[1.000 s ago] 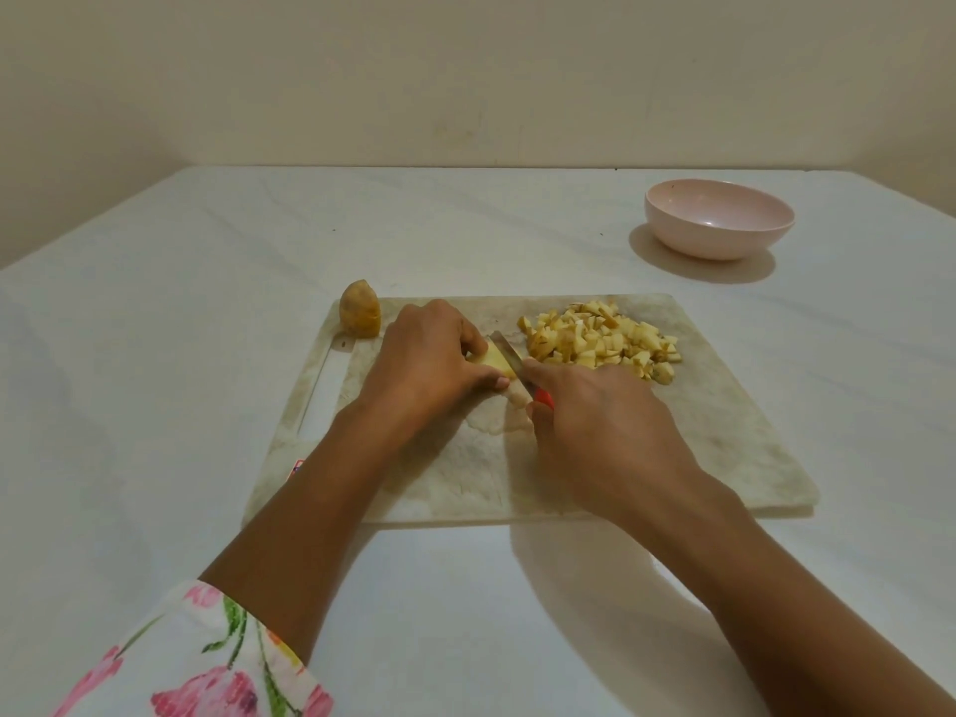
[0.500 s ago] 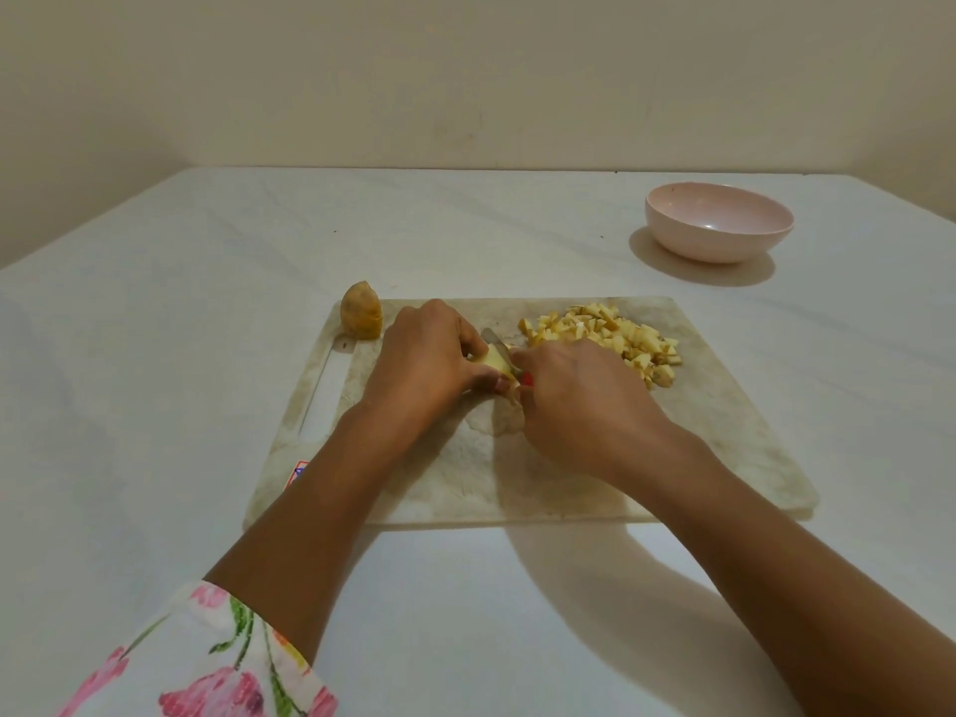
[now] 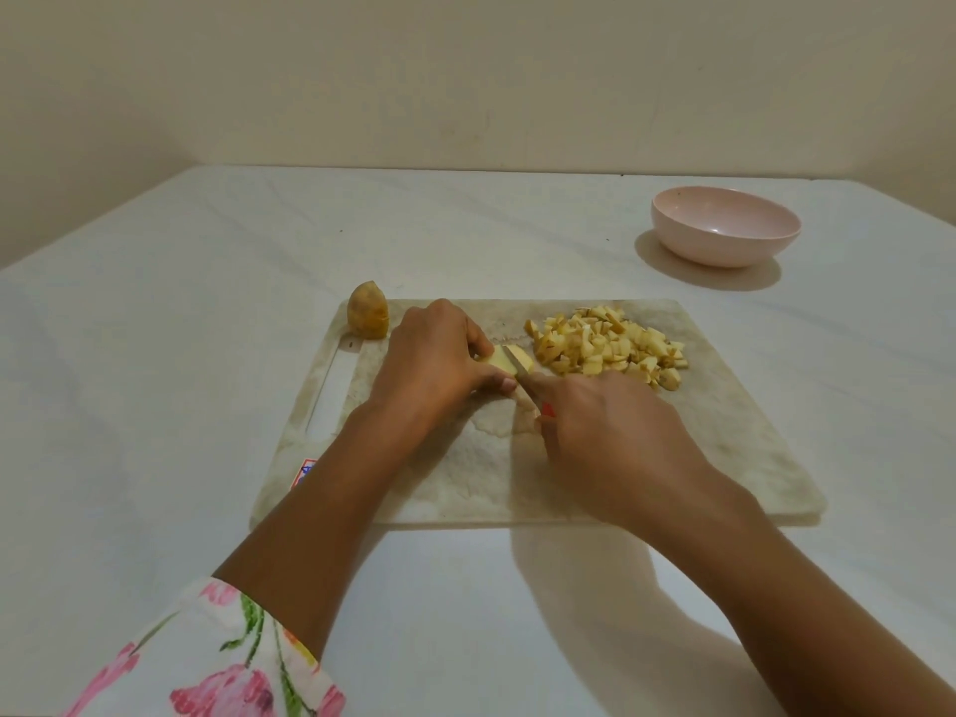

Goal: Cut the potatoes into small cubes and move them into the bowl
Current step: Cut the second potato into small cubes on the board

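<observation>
I see the left hand (image 3: 439, 364) curled over a potato piece (image 3: 509, 357) at the middle of the cutting board (image 3: 724, 432), pinning it down. The right hand (image 3: 610, 437) grips the knife (image 3: 517, 372), its blade on that piece. Cubes (image 3: 605, 346) are heaped on the board's far right, with a potato half (image 3: 368, 317) at its far-left corner. The pink bowl (image 3: 724, 232) stands beyond the board on the white counter (image 3: 207, 354).

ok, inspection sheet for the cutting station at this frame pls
Surface: white table, marbled cutting board on it.
Job's things: potato piece on board under knife; cube pile at board's far right; potato half at far-left corner; pink bowl beyond board, no cubes inside.
Clutter: nothing seen.
Grippers: left hand holds potato piece; right hand grips knife.
Cables: nothing seen.
Surroundings: beige wall; floral sleeve on left arm.
</observation>
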